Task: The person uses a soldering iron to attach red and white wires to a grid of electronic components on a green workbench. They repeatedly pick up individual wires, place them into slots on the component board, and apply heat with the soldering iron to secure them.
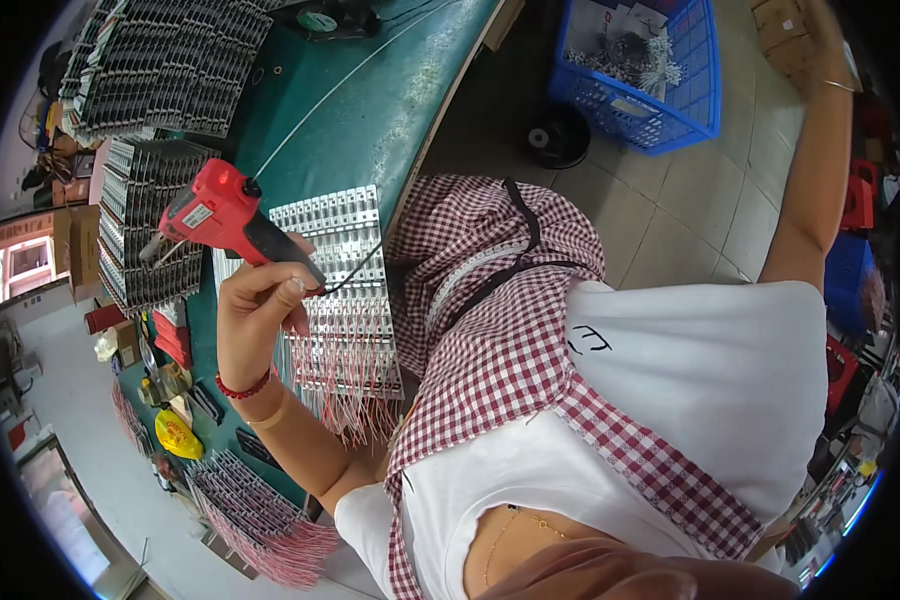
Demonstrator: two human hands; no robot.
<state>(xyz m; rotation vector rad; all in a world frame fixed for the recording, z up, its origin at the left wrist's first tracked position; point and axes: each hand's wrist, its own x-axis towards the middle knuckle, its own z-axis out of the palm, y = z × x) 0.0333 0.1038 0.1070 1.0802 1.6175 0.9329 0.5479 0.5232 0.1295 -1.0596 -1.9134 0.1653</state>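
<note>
My left hand [265,295] is closed round the black handle of a red soldering gun [215,210], held above the workbench. Its metal tip points left, toward upright rows of strip boards [155,225]. A thin pale wire [340,85] runs across the bench to the back of the gun, and a black cord leaves its handle. Below and beside this hand lies a panel of white strip boards [350,290] with red and white wires [355,415] hanging from its near end. At the upper right, my right hand [820,45] is stretched far out near brown cardboard boxes [782,35]; its fingers are blurred.
The green bench [370,110] ends at a bare edge beside my checkered apron. More stacked boards [170,60] stand at its far left, and wired boards [260,515] lie lower left. A blue plastic crate [660,125] and a black spool [558,137] are on the tiled floor.
</note>
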